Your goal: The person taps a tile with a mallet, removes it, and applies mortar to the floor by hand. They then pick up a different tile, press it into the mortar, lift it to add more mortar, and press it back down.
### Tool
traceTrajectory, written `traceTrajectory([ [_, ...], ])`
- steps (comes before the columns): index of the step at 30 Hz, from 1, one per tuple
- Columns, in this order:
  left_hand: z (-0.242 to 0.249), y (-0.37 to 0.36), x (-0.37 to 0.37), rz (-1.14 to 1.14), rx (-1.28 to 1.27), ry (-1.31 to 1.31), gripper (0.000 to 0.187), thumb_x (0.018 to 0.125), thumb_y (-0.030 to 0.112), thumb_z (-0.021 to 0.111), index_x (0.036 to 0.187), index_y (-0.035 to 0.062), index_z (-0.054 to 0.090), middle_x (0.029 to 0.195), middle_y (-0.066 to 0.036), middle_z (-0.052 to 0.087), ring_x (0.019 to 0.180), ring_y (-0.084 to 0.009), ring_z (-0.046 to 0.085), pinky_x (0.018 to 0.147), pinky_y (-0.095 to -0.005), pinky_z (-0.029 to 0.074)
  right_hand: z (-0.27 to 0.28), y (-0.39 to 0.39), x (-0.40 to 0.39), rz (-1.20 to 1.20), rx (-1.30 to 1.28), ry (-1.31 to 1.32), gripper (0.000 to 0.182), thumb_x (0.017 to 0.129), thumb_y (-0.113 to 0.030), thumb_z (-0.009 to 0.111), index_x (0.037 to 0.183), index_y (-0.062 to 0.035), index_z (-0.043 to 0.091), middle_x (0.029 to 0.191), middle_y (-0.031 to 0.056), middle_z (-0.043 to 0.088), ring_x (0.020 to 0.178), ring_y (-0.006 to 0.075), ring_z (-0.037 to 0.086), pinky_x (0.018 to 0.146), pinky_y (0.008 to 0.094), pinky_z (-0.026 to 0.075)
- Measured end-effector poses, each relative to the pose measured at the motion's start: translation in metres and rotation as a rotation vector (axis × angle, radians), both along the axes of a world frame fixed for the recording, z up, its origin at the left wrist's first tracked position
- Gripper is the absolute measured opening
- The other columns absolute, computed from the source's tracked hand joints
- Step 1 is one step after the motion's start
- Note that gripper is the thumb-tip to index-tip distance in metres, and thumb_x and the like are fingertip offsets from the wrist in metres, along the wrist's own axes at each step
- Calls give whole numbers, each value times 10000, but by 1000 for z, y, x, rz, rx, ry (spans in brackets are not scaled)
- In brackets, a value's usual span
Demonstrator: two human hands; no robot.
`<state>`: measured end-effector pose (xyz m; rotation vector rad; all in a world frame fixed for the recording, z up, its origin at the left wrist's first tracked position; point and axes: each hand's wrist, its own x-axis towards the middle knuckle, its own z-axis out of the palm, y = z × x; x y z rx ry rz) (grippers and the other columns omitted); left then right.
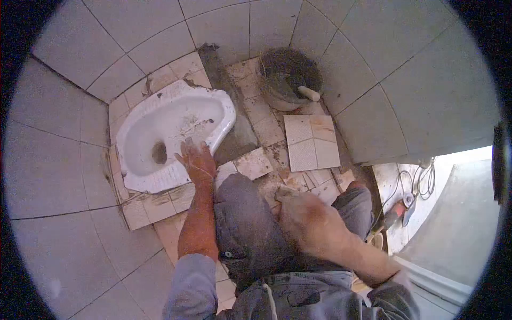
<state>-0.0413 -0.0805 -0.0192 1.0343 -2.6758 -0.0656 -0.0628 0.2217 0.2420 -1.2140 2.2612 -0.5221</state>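
My left hand point(197, 162) rests with fingers spread on the near rim of a white squat toilet point(160, 178) set in the floor. Dust covers its fingertips, and dirt lies in the bowl beside them. Over the floor between my knees, my right hand point(306, 216) is blurred by motion. Its fingers look curled, with a greyish edge showing at their front; I cannot tell what they hold. Just ahead of my left knee lies a small loose tile piece point(253, 163). A strip of wet grey mortar point(234, 125) runs along the toilet's right side.
A dark bucket point(269, 96) with a pale handle point(309, 94) sticking out stands by the far wall. Nearer lies a patterned tile point(312, 149) on dirty floor tiles. At right, an angle grinder point(396, 212) and its coiled cable point(425, 181) lie near the doorway. Tiled walls close in.
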Motion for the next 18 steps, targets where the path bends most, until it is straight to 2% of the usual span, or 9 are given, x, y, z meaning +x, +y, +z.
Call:
traceTrajectory([
  [2,-2,-2,-2,30,36,44,550,965,336,434,1328,-77,420,1389,-228,437,1370,-348,302,1151,-560,57,-25,32,3,-337,-108,4,410,791,-126,595,1189,-39,552,986,223,618,825,455,605,738,488,524],
  [4,-3,-3,-3,30,28,74,557,964,342,435,1326,-81,421,1386,-235,436,1370,-349,301,1154,-554,57,-39,52,12,-509,-82,-130,211,765,-129,657,914,12,609,812,196,609,781,407,603,675,414,497],
  [7,-8,-1,-1,20,18,104,566,962,347,439,1323,-88,421,1382,-244,435,1371,-349,300,1158,-542,56,-84,72,28,-458,59,-197,227,766,-170,687,877,17,622,799,217,628,766,400,623,672,397,501],
  [8,-7,-3,0,11,6,103,569,961,347,443,1323,-90,418,1381,-247,434,1371,-350,299,1159,-537,56,-101,77,30,-483,27,-358,254,769,-202,697,887,11,625,824,226,634,776,392,636,670,412,502],
  [12,5,2,-1,35,127,139,546,964,333,441,1326,-75,425,1375,-252,437,1369,-353,302,1158,-537,64,-154,76,36,-399,-1,-145,230,793,-213,682,879,-4,636,767,214,633,726,398,635,649,435,497],
  [14,5,2,3,-75,-124,-93,510,965,307,444,1326,-53,436,1363,-253,448,1367,-353,306,1152,-550,78,-161,69,41,-433,155,-279,241,814,-242,657,877,-10,645,775,211,644,745,388,642,675,440,495],
  [15,-1,1,4,-75,-121,-105,510,965,307,444,1326,-53,436,1363,-253,448,1367,-353,306,1152,-550,78,-167,70,46,-432,160,-290,241,814,-242,657,877,-10,645,775,211,644,745,388,642,675,440,495],
  [17,-12,-5,0,-13,-49,69,489,967,297,445,1317,-44,448,1353,-245,461,1365,-350,311,1143,-571,88,-186,71,53,-558,152,-362,268,812,-272,645,903,-20,657,820,224,648,789,388,644,680,442,493],
  [18,-6,-3,2,-15,-53,65,489,967,297,445,1317,-44,448,1353,-245,461,1365,-350,311,1143,-571,88,-206,76,58,-558,149,-367,268,812,-272,645,903,-20,657,820,224,648,789,388,644,680,442,493],
])
